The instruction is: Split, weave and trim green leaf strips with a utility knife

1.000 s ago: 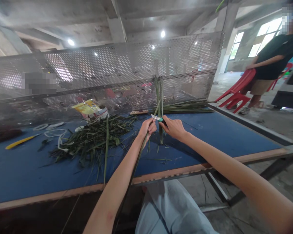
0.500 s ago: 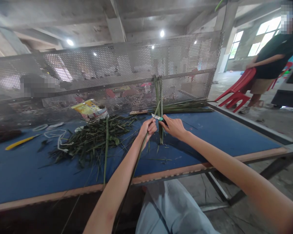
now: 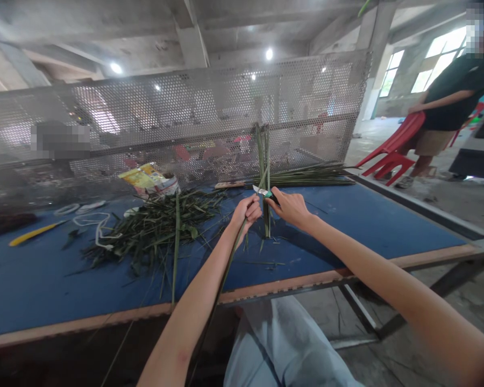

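Note:
My left hand (image 3: 247, 210), fingers closed, grips a long, narrow green leaf strip (image 3: 230, 259) that trails down along my forearm past the table edge. In my right hand (image 3: 292, 207) is a knife (image 3: 262, 191) with a green-and-black handle; its blade points left, just above my left fingers and close to the strip's upper end. Several long green leaf strips (image 3: 267, 230) lie lengthwise behind the hands, partly hidden by the right fingers. Left of my left hand spreads a tangled heap of green leaf scraps (image 3: 145, 236).
The blue tabletop (image 3: 371, 220) has a pale front edge. A perforated metal panel (image 3: 226, 107) borders its back. Long leaf strips (image 3: 314, 176) lie at the back right. A yellow-handled tool (image 3: 34, 234) and a yellow-white bag (image 3: 145, 180) are left. A person (image 3: 443, 102) stands by a red chair (image 3: 395, 145).
The knife and my right hand have shifted very slightly rightward, the blade edging up. My left hand keeps its grip on the leaf strip, almost still.

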`<state>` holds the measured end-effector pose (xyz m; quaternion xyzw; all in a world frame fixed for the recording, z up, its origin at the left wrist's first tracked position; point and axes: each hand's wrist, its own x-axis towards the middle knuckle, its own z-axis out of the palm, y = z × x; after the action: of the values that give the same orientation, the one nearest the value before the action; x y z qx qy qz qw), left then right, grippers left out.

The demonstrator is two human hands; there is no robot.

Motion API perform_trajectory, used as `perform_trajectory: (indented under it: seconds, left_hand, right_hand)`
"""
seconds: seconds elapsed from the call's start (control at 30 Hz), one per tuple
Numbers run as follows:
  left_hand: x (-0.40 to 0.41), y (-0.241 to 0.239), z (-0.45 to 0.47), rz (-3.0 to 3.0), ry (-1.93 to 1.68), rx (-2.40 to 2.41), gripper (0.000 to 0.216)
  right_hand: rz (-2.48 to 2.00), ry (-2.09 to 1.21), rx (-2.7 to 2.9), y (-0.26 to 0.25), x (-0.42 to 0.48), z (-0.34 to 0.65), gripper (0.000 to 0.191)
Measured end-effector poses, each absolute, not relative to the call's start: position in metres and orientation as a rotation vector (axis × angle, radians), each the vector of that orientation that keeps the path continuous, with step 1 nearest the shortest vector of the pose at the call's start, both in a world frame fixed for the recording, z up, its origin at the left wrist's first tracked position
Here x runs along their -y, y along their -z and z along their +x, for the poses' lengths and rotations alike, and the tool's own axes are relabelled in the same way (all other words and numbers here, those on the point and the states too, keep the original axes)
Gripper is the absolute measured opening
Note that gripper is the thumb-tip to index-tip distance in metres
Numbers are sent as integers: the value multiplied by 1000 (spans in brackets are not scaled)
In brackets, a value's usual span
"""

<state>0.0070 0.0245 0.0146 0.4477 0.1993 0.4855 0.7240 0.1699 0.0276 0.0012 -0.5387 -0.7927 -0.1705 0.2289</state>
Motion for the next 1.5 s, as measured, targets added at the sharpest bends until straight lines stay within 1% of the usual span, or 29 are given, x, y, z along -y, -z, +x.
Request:
perform_trajectory:
  seconds: [0.23, 0.57, 0.73, 0.97, 1.23, 1.5]
  left_hand:
    - [-26, -13, 6, 975, -1067, -449, 32]
    - [-23, -13, 6, 1009, -973, -387, 34]
    - [-28, -12, 6, 1096, -982, -471, 39]
    - [-39, -7, 5, 1195, -1101, -553, 27]
    - [-35, -11, 4, 1131, -1120, -584, 16]
    - [-34, -11, 4, 1136, -1139, -510, 14]
  right_hand:
    - [-1497, 462, 2191, -1, -29, 169, 49]
    - [-1473, 456, 2139, -2, -31, 175, 46]
    - [-1429, 472, 2130, -2, -30, 176, 48]
    - [-1406, 487, 2162, 0, -28, 174, 47]
    - [-1358, 511, 2201, 2, -28, 171, 48]
    - [-1297, 505, 2231, 3, -25, 170, 48]
